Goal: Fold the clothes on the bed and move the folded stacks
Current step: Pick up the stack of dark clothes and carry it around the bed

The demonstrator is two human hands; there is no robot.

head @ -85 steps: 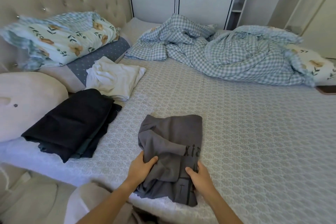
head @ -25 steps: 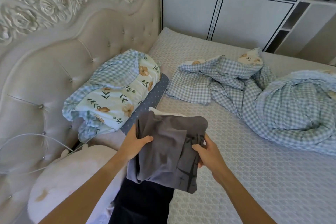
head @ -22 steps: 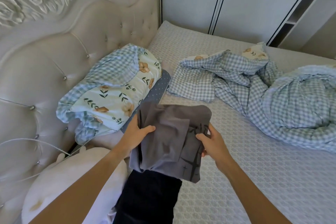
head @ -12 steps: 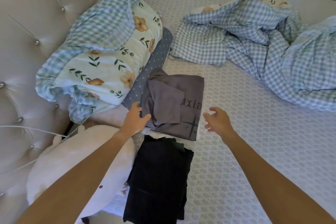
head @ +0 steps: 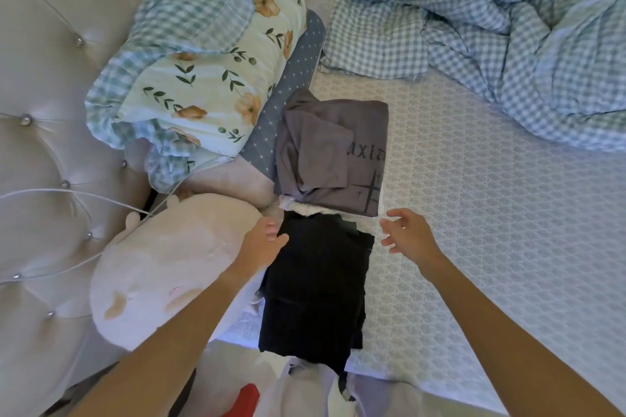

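Both hands hang free above the bed, holding nothing: the left hand (head: 266, 240) has loosely bent fingers over the near-left corner of the black folded stack (head: 316, 284), and the right hand (head: 408, 235) has relaxed, spread fingers just off that stack's far-right corner. Beyond the two hands lies one grey folded T-shirt (head: 333, 152), printed in dark gothic letters that read "axia" before the fold cuts them off, with a cross-shaped star mark beneath. It rests on a white folded garment (head: 306, 209), of which only a thin edge shows. All lie on the patterned pale-blue bed sheet (head: 491, 230). To the left sit one cream plush toy (head: 166, 274) and one floral pillow (head: 210, 54); a blue gingham duvet (head: 508, 34) lies crumpled at the far right.
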